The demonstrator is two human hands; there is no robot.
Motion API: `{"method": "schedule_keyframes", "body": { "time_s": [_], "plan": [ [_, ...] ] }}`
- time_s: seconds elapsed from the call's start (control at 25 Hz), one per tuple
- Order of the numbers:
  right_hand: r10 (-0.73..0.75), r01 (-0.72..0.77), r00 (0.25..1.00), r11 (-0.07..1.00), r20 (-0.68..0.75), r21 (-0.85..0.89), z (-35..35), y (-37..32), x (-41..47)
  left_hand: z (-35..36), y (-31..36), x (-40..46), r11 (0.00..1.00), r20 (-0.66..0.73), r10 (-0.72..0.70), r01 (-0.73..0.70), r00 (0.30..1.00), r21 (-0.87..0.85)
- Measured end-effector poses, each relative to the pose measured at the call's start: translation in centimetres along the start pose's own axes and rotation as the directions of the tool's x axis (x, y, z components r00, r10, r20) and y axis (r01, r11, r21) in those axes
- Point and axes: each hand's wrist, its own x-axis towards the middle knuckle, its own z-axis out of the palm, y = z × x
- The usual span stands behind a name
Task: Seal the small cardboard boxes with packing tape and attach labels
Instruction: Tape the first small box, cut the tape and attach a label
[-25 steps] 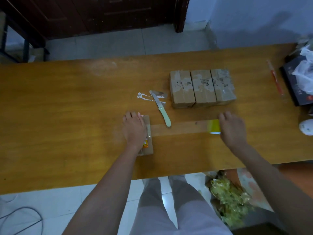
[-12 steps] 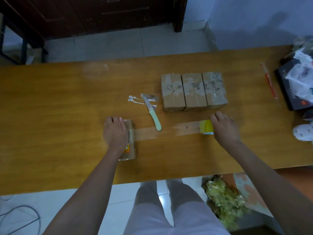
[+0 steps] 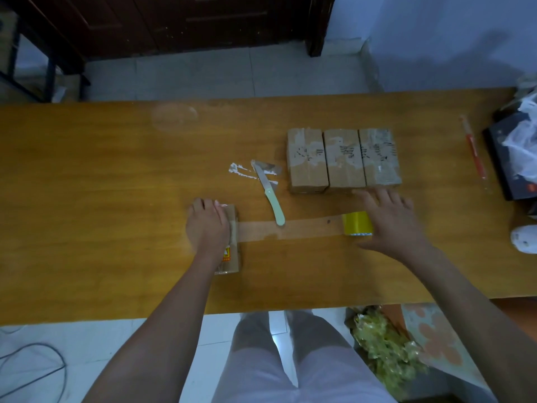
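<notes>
Tape drawn out across the desk, ready for cutting

Nearest, the left hand (image 3: pixel 207 228) presses down on the small box (image 3: pixel 231 257), pinning the tape's end, while the right hand (image 3: pixel 390 225), fingers spread, grips the yellow tape roll (image 3: pixel 356 223) to keep the strip (image 3: pixel 290 229) taut. The knife (image 3: pixel 270 196) lies within reach; beyond, three sealed boxes (image 3: pixel 344 161) sit side by side on the desk (image 3: pixel 101 184).

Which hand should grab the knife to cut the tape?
Probably the left hand: it only presses on the small box, and the knife lies beside it. The right hand holds the tape roll, keeping the strip stretched.
</notes>
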Motion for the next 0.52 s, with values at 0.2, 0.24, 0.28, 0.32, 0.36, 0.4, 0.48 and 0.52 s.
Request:
{"method": "schedule_keyframes", "body": {
  "time_s": [0.2, 0.24, 0.28, 0.32, 0.36, 0.4, 0.48, 0.52],
  "plan": [
    [-0.016, 0.025, 0.999, 0.973, -0.041, 0.228, -1.3, -12.6, 6.7, -0.3, -0.1, 0.0, 1.000, 0.012, 0.013, -0.013, 1.000, -0.001],
    [-0.020, 0.011, 0.999, 0.983, 0.045, 0.182, -0.6, -15.4, 8.2, -0.4, -0.1, 0.1, 1.000, 0.022, 0.005, -0.005, 1.000, -0.003],
    [-0.019, 0.005, 0.995, 0.990, 0.098, 0.141, 0.2, -17.5, 9.4, -0.4, -0.1, 0.1, 1.000, 0.027, 0.000, 0.000, 1.000, -0.007],
    [-0.013, 0.000, 0.994, 0.993, 0.111, 0.119, 0.9, -18.8, 10.5, -0.4, -0.2, 0.0, 1.000, 0.025, -0.002, 0.002, 1.000, -0.008],
    [-0.002, -0.009, 0.995, 0.992, 0.095, 0.124, 1.4, -19.5, 11.6, -0.3, -0.2, 0.0, 1.000, 0.017, -0.001, 0.001, 1.000, -0.006],
    [0.015, -0.024, 0.998, 0.989, 0.064, 0.149, 1.4, -19.8, 12.6, -0.2, -0.3, 0.0, 1.000, 0.011, 0.000, 0.001, 1.000, -0.005],
    [0.039, -0.031, 0.999, 0.978, -0.037, 0.209, 0.2, -20.0, 14.1, 0.0, -0.3, 0.1, 1.000, 0.010, -0.006, 0.007, 1.000, -0.014],
    [0.048, -0.020, 0.992, 0.971, -0.115, 0.238, -0.8, -20.0, 14.7, 0.0, -0.3, 0.1, 1.000, 0.011, -0.010, 0.010, 1.000, -0.020]
  ]
}}
